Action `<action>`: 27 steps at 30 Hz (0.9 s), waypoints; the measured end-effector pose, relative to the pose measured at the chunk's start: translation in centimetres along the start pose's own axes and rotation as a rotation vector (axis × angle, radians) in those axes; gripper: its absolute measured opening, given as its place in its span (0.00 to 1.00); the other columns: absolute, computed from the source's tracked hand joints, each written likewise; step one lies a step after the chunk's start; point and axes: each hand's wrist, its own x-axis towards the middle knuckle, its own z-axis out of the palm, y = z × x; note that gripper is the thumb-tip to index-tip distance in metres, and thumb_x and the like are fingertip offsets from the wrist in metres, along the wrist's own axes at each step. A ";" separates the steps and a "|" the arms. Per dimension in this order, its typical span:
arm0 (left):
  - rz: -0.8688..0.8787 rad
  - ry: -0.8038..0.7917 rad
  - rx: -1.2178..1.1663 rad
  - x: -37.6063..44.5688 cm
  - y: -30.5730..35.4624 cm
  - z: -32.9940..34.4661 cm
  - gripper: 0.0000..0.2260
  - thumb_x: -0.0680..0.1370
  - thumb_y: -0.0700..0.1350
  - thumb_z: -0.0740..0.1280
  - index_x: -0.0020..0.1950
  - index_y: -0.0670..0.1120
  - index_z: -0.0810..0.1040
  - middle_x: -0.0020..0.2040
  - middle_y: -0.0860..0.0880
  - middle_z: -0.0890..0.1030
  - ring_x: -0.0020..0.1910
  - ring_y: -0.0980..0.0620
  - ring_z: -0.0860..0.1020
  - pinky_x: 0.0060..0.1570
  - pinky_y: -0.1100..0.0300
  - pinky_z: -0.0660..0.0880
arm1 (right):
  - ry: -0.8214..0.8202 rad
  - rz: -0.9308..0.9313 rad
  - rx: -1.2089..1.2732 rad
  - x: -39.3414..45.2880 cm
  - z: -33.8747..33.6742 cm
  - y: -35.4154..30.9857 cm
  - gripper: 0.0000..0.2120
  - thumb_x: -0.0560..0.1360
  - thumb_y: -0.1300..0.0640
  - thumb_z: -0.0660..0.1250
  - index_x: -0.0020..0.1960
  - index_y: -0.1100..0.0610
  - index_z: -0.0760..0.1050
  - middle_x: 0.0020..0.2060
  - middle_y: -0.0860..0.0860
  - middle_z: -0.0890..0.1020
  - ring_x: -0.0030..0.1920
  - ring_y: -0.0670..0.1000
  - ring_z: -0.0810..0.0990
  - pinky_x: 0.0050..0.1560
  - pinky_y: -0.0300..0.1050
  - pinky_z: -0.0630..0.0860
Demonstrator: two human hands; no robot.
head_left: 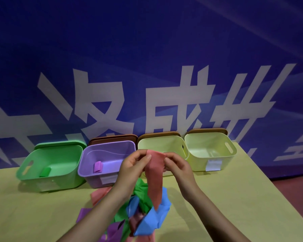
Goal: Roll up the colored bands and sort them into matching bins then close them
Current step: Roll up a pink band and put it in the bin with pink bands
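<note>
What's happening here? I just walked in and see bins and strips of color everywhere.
A person is sorting colored bands. Both hands, left hand and right hand, pinch the top of a red band above a loose pile of bands. Four open bins stand in a row; the green bin and the purple bin each hold one rolled band.

A staged demonstration space; a blue banner with large white characters backs a yellow-green table.
</note>
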 end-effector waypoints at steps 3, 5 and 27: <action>0.024 0.024 0.023 -0.1 0.1 -0.3 0.06 0.78 0.39 0.65 0.50 0.45 0.81 0.41 0.51 0.82 0.41 0.57 0.78 0.40 0.64 0.75 | -0.025 -0.022 -0.036 0.6 0.3 -0.1 0.02 0.74 0.62 0.69 0.42 0.59 0.78 0.34 0.47 0.80 0.37 0.45 0.76 0.41 0.39 0.73; 0.032 0.035 0.038 -0.1 0.3 -0.6 0.06 0.78 0.40 0.66 0.51 0.46 0.81 0.44 0.47 0.83 0.43 0.53 0.80 0.44 0.58 0.76 | -0.010 -0.037 -0.048 1.0 0.6 -0.2 0.07 0.75 0.64 0.68 0.39 0.56 0.78 0.32 0.46 0.78 0.36 0.46 0.74 0.40 0.38 0.72; 0.017 -0.117 0.032 0.2 1.0 -0.5 0.15 0.83 0.44 0.55 0.63 0.47 0.78 0.61 0.54 0.80 0.63 0.57 0.76 0.64 0.60 0.71 | -0.057 0.014 0.001 2.2 1.9 -0.8 0.11 0.74 0.56 0.66 0.38 0.63 0.76 0.32 0.53 0.74 0.35 0.48 0.71 0.38 0.40 0.69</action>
